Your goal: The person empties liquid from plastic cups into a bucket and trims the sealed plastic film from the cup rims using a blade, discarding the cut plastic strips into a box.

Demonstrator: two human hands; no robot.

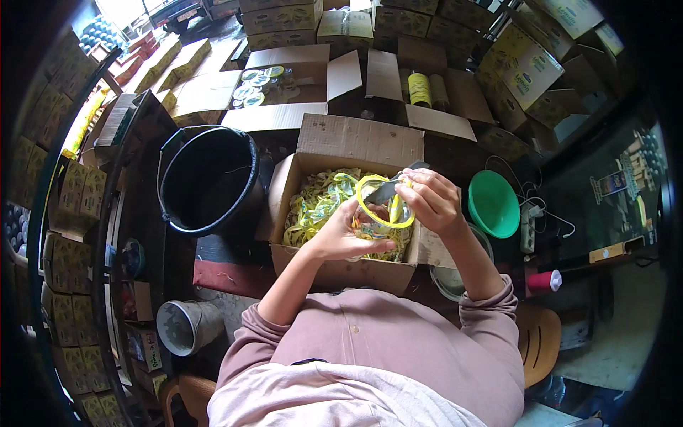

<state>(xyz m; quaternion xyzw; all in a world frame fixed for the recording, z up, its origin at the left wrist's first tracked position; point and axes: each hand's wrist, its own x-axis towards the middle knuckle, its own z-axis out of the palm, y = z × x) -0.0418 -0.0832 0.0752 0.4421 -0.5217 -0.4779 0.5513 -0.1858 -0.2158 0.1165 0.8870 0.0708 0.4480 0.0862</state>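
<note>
My left hand (341, 231) is closed round a clear plastic cup (366, 229) with a bright yellow rim, tilted towards me. Pinched in my right hand (435, 199) is a grey knife (386, 191), its flat blade reaching across the cup's mouth. Whether the blade touches the rim I cannot tell. Below both hands stands an open cardboard box (361, 136), holding a heap of yellow and green plastic strips (320, 206). My hands hide part of this heap.
A black bucket (171, 206) stands left of the box, with a grey pail (186, 327) nearer me. On the right are a green bowl (494, 204), a power strip (528, 229) and a pink thread spool (544, 281). Behind, an open carton (288, 53) holds stacked lids.
</note>
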